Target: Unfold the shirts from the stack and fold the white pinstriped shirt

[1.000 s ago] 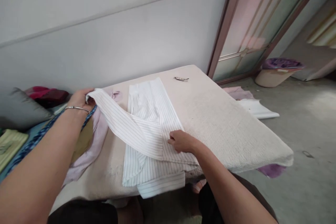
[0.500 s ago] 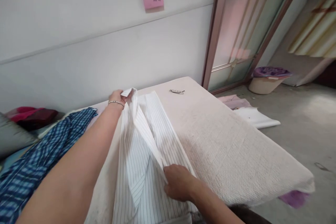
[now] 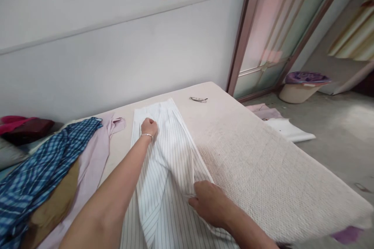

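Note:
A white garment with thin dark stripes lies lengthwise on the bed, its front panel spread over to the right with some creases. My left hand, with a bracelet at the wrist, is closed on the cloth near the far end; its fingertips are hidden. Lower down, my right hand pinches the panel's edge on the right side. Whether the garment is a shirt or something else I cannot tell.
Eyeglasses lie near the bed's far edge. Left of the garment are pink cloth, a blue checked cloth and a brown piece. The beige bed cover extends right. A lined bin stands on the floor.
The lifted flap of the striped garment has come down flat toward the right. My left hand moved right and lower with it; my right hand shifted slightly right. The view tilted down.

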`<control>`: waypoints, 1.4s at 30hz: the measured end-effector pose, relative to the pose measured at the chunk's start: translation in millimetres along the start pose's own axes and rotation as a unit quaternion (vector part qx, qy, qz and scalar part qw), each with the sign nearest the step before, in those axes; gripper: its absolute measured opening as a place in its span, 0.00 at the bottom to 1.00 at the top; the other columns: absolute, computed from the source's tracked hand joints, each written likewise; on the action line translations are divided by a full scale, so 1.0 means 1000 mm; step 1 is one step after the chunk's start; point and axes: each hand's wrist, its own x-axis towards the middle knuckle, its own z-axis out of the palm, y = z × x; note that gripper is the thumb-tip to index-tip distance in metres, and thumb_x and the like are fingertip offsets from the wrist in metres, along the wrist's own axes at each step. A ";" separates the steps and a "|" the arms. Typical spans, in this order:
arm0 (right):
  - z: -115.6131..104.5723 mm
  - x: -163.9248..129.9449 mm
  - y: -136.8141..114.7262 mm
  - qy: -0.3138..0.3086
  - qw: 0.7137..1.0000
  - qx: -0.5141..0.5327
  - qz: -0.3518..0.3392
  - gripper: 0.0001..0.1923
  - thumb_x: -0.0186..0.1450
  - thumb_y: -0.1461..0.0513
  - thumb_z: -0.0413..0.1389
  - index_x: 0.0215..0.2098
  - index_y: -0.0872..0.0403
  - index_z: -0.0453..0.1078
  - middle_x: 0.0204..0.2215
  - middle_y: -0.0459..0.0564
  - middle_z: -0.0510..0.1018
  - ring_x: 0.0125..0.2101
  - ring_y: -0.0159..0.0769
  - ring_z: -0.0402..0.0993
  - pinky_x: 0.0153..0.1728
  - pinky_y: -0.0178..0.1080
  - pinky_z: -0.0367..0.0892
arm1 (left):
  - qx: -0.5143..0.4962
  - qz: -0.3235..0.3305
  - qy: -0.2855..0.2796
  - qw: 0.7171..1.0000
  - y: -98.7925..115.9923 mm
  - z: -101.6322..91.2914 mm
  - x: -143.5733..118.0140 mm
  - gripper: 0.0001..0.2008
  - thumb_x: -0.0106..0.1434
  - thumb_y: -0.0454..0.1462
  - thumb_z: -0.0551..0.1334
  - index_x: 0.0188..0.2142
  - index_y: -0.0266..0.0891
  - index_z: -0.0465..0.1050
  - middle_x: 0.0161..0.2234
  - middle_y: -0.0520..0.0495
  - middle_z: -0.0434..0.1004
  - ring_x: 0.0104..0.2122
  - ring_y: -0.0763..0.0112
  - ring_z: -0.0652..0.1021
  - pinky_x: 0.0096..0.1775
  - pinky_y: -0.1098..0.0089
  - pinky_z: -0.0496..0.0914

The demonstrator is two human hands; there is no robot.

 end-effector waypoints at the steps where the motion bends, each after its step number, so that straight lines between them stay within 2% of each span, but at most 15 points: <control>1: 0.000 0.001 0.000 -0.003 1.000 0.008 0.003 0.12 0.67 0.57 0.53 0.38 0.57 0.74 0.40 0.59 0.79 0.40 0.48 0.77 0.36 0.42 0.65 | 0.033 0.013 0.010 0.999 -0.005 -0.004 -0.009 0.08 0.58 0.33 0.65 0.30 0.41 0.64 0.35 0.42 0.76 0.50 0.55 0.76 0.50 0.57 0.70; 3: -0.001 0.002 0.000 -0.002 1.000 0.021 0.007 0.14 0.68 0.54 0.53 0.37 0.56 0.73 0.39 0.58 0.79 0.39 0.47 0.77 0.35 0.42 0.65 | 0.081 0.039 0.017 0.996 -0.015 -0.014 -0.039 0.07 0.58 0.32 0.64 0.29 0.41 0.65 0.37 0.40 0.77 0.53 0.51 0.75 0.54 0.54 0.68; 5: -0.004 0.003 0.003 0.005 1.000 0.022 0.008 0.14 0.69 0.54 0.52 0.36 0.56 0.73 0.37 0.58 0.79 0.38 0.47 0.77 0.34 0.42 0.64 | 0.130 0.096 0.001 0.987 -0.027 -0.023 -0.086 0.02 0.60 0.33 0.62 0.33 0.40 0.70 0.43 0.38 0.77 0.54 0.50 0.74 0.56 0.52 0.67; 7: -0.007 0.004 0.005 0.006 1.000 0.018 0.004 0.12 0.68 0.56 0.53 0.34 0.56 0.73 0.35 0.58 0.79 0.37 0.46 0.77 0.34 0.41 0.63 | 0.237 0.271 -0.060 0.931 -0.042 -0.036 -0.147 0.12 0.67 0.35 0.57 0.48 0.38 0.71 0.54 0.35 0.75 0.58 0.52 0.72 0.58 0.50 0.68; 9: -0.009 0.005 0.008 0.007 1.000 0.008 0.002 0.10 0.67 0.57 0.54 0.33 0.55 0.72 0.35 0.58 0.79 0.37 0.45 0.77 0.34 0.40 0.62 | 0.297 0.375 -0.104 0.872 -0.061 -0.051 -0.210 0.23 0.69 0.34 0.54 0.62 0.37 0.63 0.64 0.35 0.67 0.64 0.56 0.67 0.61 0.51 0.66; 12: -0.008 0.007 0.009 0.015 1.000 -0.012 0.010 0.13 0.68 0.55 0.54 0.31 0.55 0.70 0.37 0.59 0.79 0.38 0.46 0.77 0.33 0.40 0.62 | 0.354 0.449 -0.122 0.811 -0.092 -0.074 -0.281 0.28 0.67 0.32 0.55 0.66 0.36 0.60 0.67 0.35 0.63 0.66 0.55 0.64 0.59 0.53 0.71; 14: -0.006 0.010 0.007 0.023 0.999 -0.024 0.020 0.17 0.70 0.51 0.53 0.30 0.54 0.68 0.36 0.58 0.79 0.37 0.45 0.77 0.31 0.39 0.61 | 0.371 0.468 -0.090 0.797 -0.115 -0.084 -0.304 0.26 0.64 0.32 0.57 0.62 0.34 0.65 0.65 0.33 0.66 0.64 0.53 0.68 0.56 0.55 0.74; 18: 0.001 0.021 -0.005 0.121 0.985 -0.121 0.034 0.19 0.73 0.49 0.47 0.30 0.51 0.64 0.30 0.54 0.77 0.30 0.43 0.75 0.27 0.38 0.57 | 0.397 0.447 -0.002 0.802 -0.152 -0.081 -0.313 0.23 0.62 0.34 0.60 0.56 0.30 0.70 0.58 0.29 0.73 0.56 0.49 0.75 0.51 0.57 0.77; 22: 0.016 0.034 -0.027 0.230 0.954 -0.190 0.023 0.16 0.75 0.51 0.43 0.36 0.50 0.62 0.27 0.52 0.77 0.27 0.44 0.74 0.25 0.39 0.53 | 0.433 0.381 0.065 0.815 -0.162 -0.063 -0.309 0.18 0.59 0.26 0.58 0.49 0.32 0.74 0.51 0.29 0.77 0.51 0.50 0.78 0.45 0.57 0.79; 27: 0.026 0.064 -0.066 0.259 0.952 -0.149 -0.070 0.12 0.74 0.54 0.44 0.36 0.50 0.61 0.29 0.49 0.77 0.27 0.39 0.72 0.28 0.38 0.56 | 0.436 0.338 0.106 0.827 -0.162 -0.057 -0.304 0.14 0.60 0.25 0.57 0.43 0.32 0.76 0.47 0.28 0.78 0.45 0.50 0.81 0.34 0.61 0.79; 31: -0.003 0.125 -0.118 0.270 0.950 -0.116 -0.103 0.09 0.72 0.56 0.49 0.41 0.52 0.64 0.34 0.48 0.78 0.33 0.37 0.73 0.33 0.36 0.59 | 0.420 0.332 0.122 0.836 -0.164 -0.058 -0.305 0.17 0.59 0.24 0.57 0.46 0.30 0.76 0.47 0.25 0.78 0.46 0.46 0.81 0.32 0.61 0.79; 33: -0.023 0.166 -0.145 0.255 0.957 -0.115 -0.081 0.08 0.71 0.58 0.51 0.44 0.54 0.66 0.37 0.49 0.78 0.38 0.36 0.74 0.37 0.35 0.61 | 0.426 0.327 0.120 0.835 -0.165 -0.058 -0.304 0.18 0.58 0.23 0.57 0.46 0.32 0.76 0.46 0.27 0.79 0.45 0.48 0.81 0.30 0.63 0.79; 35: -0.039 0.208 -0.168 0.244 0.960 -0.123 -0.062 0.10 0.70 0.60 0.52 0.47 0.55 0.67 0.42 0.52 0.78 0.42 0.36 0.74 0.39 0.34 0.62 | 0.411 0.307 0.104 0.852 -0.165 -0.061 -0.301 0.17 0.58 0.22 0.56 0.43 0.34 0.76 0.46 0.30 0.79 0.44 0.51 0.82 0.30 0.66 0.78; 39: -0.058 0.272 -0.192 0.239 0.960 -0.147 0.000 0.22 0.65 0.63 0.59 0.55 0.61 0.64 0.48 0.63 0.76 0.48 0.43 0.74 0.41 0.37 0.65 | 0.289 0.196 0.003 0.937 -0.165 -0.079 -0.289 0.20 0.53 0.21 0.54 0.41 0.38 0.74 0.39 0.40 0.81 0.31 0.62 0.82 0.27 0.70 0.73; 42: -0.066 0.302 -0.198 0.232 0.958 -0.167 0.039 0.29 0.60 0.64 0.64 0.57 0.63 0.64 0.49 0.66 0.75 0.51 0.49 0.73 0.44 0.39 0.66 | 0.162 0.111 -0.047 0.979 -0.164 -0.096 -0.279 0.18 0.54 0.22 0.52 0.39 0.41 0.70 0.31 0.47 0.78 0.28 0.65 0.80 0.27 0.70 0.69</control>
